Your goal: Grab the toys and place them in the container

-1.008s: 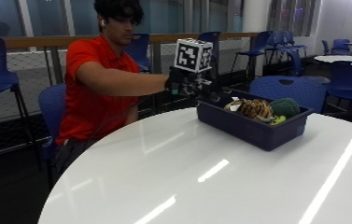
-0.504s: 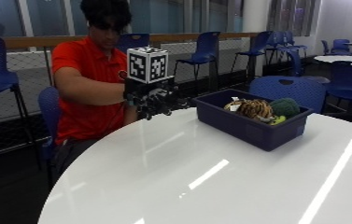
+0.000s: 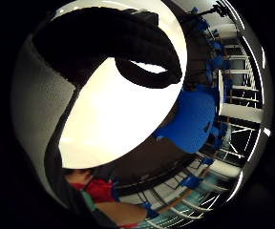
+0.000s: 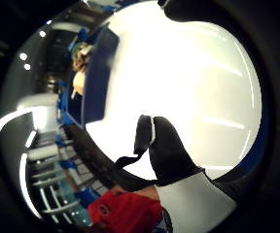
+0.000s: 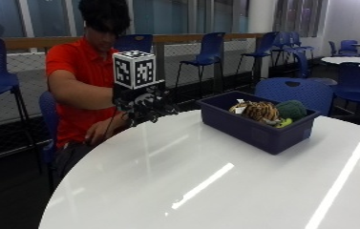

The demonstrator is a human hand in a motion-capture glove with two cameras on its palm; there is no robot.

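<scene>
While the person sits at the far edge of the round white bench (image 5: 230,191), I see the gloved right hand (image 5: 146,106) raised just above the bench near that edge, well apart from the blue container (image 5: 256,125). My palm views show the grip with its fingers (image 3: 147,71) loosely curled over bare white bench top and nothing between them; the thumb (image 4: 164,145) stands free as well. Over by the right side of the bench, the container holds the toys: a striped tiger toy (image 5: 256,110), a dark green round toy (image 5: 291,109) beside it, and a small yellow-green piece (image 5: 283,123) against the near wall. From the thumb side I can also see the container (image 4: 98,73) with toys showing above its rim. Resting low by the person's lap is the bare left hand (image 5: 100,136). Blue chairs (image 5: 208,50) stand behind.
</scene>
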